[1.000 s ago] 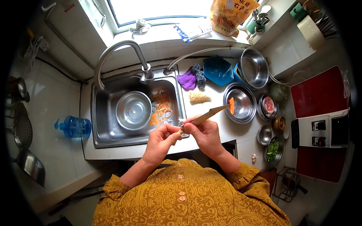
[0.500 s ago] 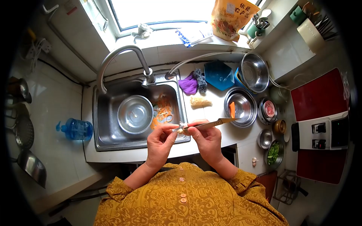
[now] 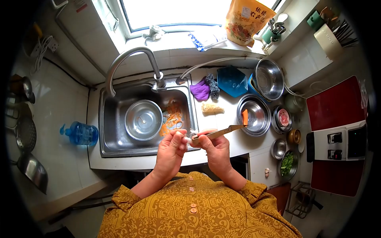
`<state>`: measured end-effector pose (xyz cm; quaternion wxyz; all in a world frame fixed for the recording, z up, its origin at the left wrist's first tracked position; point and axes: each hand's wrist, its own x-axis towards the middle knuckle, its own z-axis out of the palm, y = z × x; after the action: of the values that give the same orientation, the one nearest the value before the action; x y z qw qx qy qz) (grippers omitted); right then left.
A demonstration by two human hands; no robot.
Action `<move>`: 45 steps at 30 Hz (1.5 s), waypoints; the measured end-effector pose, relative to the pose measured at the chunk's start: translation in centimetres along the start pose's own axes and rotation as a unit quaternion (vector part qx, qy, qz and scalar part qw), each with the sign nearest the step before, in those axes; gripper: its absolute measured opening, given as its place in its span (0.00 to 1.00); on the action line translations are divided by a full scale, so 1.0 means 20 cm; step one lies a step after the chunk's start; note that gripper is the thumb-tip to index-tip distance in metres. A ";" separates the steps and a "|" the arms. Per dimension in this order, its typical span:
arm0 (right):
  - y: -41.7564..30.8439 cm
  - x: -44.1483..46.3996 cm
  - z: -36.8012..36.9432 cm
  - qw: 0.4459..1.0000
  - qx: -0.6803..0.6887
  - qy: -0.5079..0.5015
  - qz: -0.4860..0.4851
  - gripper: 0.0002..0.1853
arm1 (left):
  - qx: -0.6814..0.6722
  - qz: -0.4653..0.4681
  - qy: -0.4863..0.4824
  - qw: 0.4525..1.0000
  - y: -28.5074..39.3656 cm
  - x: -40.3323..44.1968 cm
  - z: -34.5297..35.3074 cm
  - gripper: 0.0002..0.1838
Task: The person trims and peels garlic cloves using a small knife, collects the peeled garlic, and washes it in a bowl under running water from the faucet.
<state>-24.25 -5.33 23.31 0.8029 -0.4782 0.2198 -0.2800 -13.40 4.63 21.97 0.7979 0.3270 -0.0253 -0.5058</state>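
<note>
Two hands are above the front edge of the white bench (image 3: 238, 143), near the front right corner of the sink (image 3: 113, 143): the left hand (image 3: 170, 150) pinches a small pale piece (image 3: 187, 139) (too small for me to name it surely), and the right hand (image 3: 216, 150) is closed around a knife (image 3: 227, 130), its end toward the steel bowls (image 3: 263, 116). Under the bright window (image 3: 174, 14), a purple cloth (image 3: 200, 91) and a blue tray (image 3: 232, 81) lie near the back edge.

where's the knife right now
In the head view, the knife is in the person's right hand, just right of centre, its tip pointing toward the metal bowl with the orange piece.
</note>
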 end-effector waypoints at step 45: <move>-0.05 0.07 -0.06 0.946 -0.292 0.047 -0.132 0.07 | 0.227 0.038 -0.022 0.973 0.01 0.00 -0.01 0.13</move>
<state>-24.20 -7.42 23.51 0.5727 -0.7028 0.2641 -0.3291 -13.18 4.87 22.00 0.7207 0.4869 -0.1692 -0.4636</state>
